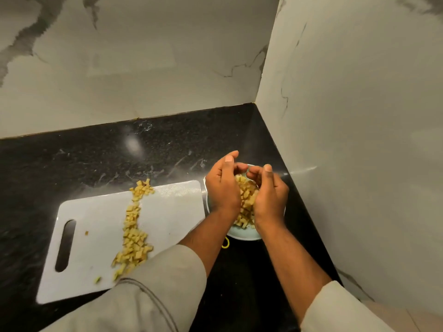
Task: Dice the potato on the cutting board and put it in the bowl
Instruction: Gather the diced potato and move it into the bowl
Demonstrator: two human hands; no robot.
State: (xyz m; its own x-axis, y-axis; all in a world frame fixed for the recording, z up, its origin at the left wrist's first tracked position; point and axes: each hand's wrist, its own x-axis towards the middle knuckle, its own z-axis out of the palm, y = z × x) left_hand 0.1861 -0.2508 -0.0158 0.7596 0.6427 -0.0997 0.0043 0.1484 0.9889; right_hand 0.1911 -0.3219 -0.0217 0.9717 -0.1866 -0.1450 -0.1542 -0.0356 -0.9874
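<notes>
**Diced potato going into the bowl, a strip left on the board**

At the left, the white cutting board (100,236) lies on the black speckled surface (96,152), a long row of potato dice (134,231) running across it, a few cubes spilling past its far edge. Right of the board, the left hand (221,188) and right hand (271,200) cup a heap of dice (248,200) between curled palms above the pale bowl (242,236); each grip is clenched round the potato. To drop it cleanly, I would part the palms low over the bowl's middle so no cubes bounce out. Pale marbled walls meet in a corner at the right.
</notes>
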